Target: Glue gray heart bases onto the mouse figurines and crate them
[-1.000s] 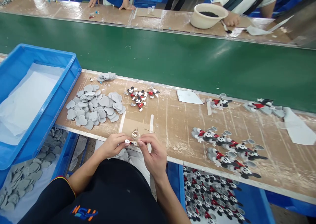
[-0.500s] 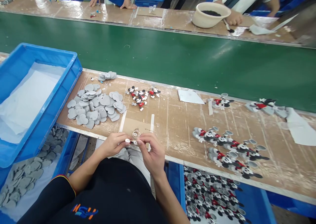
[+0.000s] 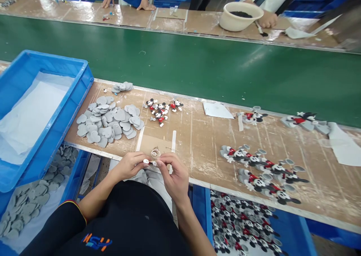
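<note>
My left hand (image 3: 129, 166) is closed, its fingertips pinching a small white-and-red figurine part (image 3: 146, 161) low over the near table edge. My right hand (image 3: 175, 173) is pinched too, holding what looks like a thin stick (image 3: 152, 161) against the part; its fingers partly hide it. Just beyond the fingertips a small clear cup (image 3: 155, 153) rests on a cardboard piece (image 3: 146, 143). Another thin stick (image 3: 171, 149) lies to its right. Several mouse figurines (image 3: 160, 111) in red lie farther back, left of which is a pile of grey heart-shaped pieces (image 3: 108, 122).
On my left stands a blue crate (image 3: 80, 70) lined with white sheets. Assembled figurines (image 3: 262, 164) lie to the right, with more in a lower blue bin (image 3: 293, 229). A green conveyor belt (image 3: 175, 64) runs beyond the table; co-workers' hands and a cream tub (image 3: 239, 23) are across it.
My two hands stay almost in place, with only a slight shift at the fingertips. Across the belt, the person at the right has moved an arm.
</note>
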{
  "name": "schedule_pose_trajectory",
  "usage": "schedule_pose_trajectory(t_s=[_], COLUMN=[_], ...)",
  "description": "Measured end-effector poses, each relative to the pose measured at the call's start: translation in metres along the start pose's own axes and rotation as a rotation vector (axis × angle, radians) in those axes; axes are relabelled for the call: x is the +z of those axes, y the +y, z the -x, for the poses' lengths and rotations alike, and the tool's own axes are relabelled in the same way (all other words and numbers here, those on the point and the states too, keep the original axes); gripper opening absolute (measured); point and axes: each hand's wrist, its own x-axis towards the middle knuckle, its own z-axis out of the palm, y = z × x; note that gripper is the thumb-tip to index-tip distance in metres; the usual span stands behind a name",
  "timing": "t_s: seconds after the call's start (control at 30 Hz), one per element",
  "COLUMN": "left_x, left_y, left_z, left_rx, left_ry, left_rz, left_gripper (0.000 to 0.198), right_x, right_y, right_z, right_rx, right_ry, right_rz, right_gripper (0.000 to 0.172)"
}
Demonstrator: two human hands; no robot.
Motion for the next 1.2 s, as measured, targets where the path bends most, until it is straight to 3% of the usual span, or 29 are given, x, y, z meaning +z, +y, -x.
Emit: schedule_pose_trajectory(t_s=[1.2], left_x=[-0.0002], left_y=[0.0011], left_z=[-0.0007], left_rx=[-0.020], left_ry=[0.000], left_rz=[0.017], left_gripper=[0.031], right_x=[-0.0004], right_y=[0.0034], right_z=[0.0043], right_rx=[0.051], right_ry=[0.005], right_rz=[-0.002], right_gripper=[0.010])
